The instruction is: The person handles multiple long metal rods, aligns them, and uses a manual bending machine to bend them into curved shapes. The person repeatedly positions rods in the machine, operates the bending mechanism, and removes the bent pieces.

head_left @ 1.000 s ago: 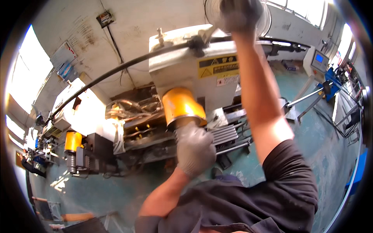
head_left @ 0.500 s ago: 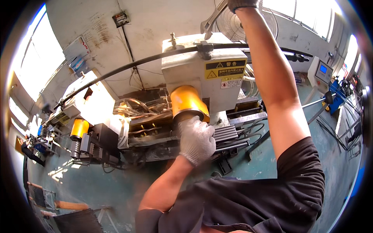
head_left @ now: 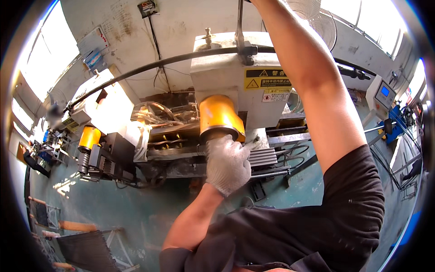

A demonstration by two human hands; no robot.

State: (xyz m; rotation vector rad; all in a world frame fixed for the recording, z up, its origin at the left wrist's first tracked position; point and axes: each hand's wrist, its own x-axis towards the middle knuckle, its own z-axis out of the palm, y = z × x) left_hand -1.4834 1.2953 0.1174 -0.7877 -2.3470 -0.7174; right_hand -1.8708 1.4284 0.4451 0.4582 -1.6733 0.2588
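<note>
My left hand, in a whitish knit glove, is closed around a dark round part at the lower end of a yellow cylinder. That cylinder sticks out of a white machine housing; the fingers hide most of what they grip. My bare right forearm stretches up past the housing, and its hand lies beyond the top edge. Near it a metal wrench stands upright, its lower end at a dark block on a long black rod. The wrench's upper end is cut off.
Cables and hoses lie in the machine bed left of the yellow cylinder. A similar machine stands at the left. A control box with a blue screen is at the right, and a fan behind my right arm.
The wrench has come down and swung upright onto the block on the rod. My right hand, gloved and on the wrench before, has left the picture. My left hand keeps its grip.
</note>
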